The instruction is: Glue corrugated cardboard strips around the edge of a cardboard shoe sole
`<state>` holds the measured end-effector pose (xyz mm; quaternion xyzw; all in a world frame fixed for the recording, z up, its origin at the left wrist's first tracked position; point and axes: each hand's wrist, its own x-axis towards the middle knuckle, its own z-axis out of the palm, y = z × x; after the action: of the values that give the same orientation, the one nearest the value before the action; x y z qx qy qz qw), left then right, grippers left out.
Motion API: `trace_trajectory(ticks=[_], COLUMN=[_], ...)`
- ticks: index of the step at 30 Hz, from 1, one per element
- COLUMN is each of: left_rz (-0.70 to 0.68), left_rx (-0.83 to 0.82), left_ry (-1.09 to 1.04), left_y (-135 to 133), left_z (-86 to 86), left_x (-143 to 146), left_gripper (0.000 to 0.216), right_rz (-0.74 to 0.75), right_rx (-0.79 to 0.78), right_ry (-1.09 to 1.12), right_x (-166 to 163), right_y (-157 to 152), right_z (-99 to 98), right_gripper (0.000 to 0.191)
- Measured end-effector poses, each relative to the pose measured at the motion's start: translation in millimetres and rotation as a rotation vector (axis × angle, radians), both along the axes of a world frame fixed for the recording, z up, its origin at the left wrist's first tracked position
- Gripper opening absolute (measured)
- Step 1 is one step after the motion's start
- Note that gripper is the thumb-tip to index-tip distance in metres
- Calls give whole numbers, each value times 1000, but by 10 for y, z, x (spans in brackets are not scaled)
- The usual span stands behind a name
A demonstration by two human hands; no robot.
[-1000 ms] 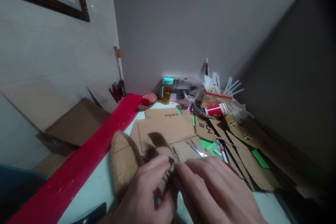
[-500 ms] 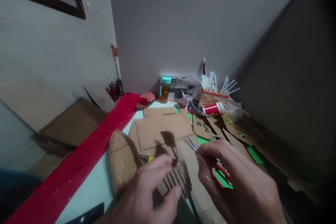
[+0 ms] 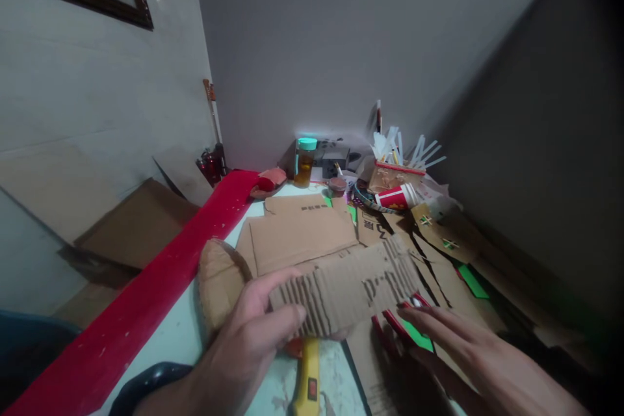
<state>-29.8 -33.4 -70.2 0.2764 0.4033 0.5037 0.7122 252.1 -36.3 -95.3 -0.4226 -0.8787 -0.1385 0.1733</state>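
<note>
My left hand [image 3: 253, 331] grips the left end of a strip of corrugated cardboard [image 3: 346, 286], thumb on top, its ridges bared at both ends. The strip is raised and tilted above the table. My right hand [image 3: 453, 344] is at the lower right with its fingers stretched out, just below the strip's right end. Red scissors handles [image 3: 387, 325] show beside those fingers; the blades are hidden. Below the strip, a yellow utility knife [image 3: 308, 380] lies on the pale tabletop. A curved, pointed cardboard piece [image 3: 221, 279] is left of my left hand.
Flat cardboard sheets [image 3: 302, 234] cover the table's middle, with more scraps [image 3: 439, 260] at right. At the back stand a teal-lidded jar [image 3: 305, 166], a box of white straws [image 3: 397, 175] and red paper cups [image 3: 397, 197]. A red strip [image 3: 160, 279] runs along the left edge.
The cardboard strip, earlier low beside my left hand, is now lifted and shown broadside. My right hand has moved down and right, its fingers uncurling from the scissors. The utility knife has come into view.
</note>
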Motion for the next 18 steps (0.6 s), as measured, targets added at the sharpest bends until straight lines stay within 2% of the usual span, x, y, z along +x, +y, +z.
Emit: trace_trajectory(ticks=[2, 8, 13, 18], left_rz=[-33, -6, -5, 9], left_rx=[31, 20, 31, 59], left_ry=[-63, -48, -87, -35], left_y=[31, 110, 135, 198], left_z=[45, 194, 195, 219], left_x=[27, -3, -46, -76], left_gripper=[30, 51, 43, 39], right_rz=[-12, -61, -53, -27], right_rx=[-1, -9, 28, 77], right_ry=[-94, -56, -57, -81], right_x=[-94, -278, -184, -116], right_y=[105, 233, 272, 309], right_z=[-9, -168, -178, -287], right_gripper=[22, 29, 20, 29])
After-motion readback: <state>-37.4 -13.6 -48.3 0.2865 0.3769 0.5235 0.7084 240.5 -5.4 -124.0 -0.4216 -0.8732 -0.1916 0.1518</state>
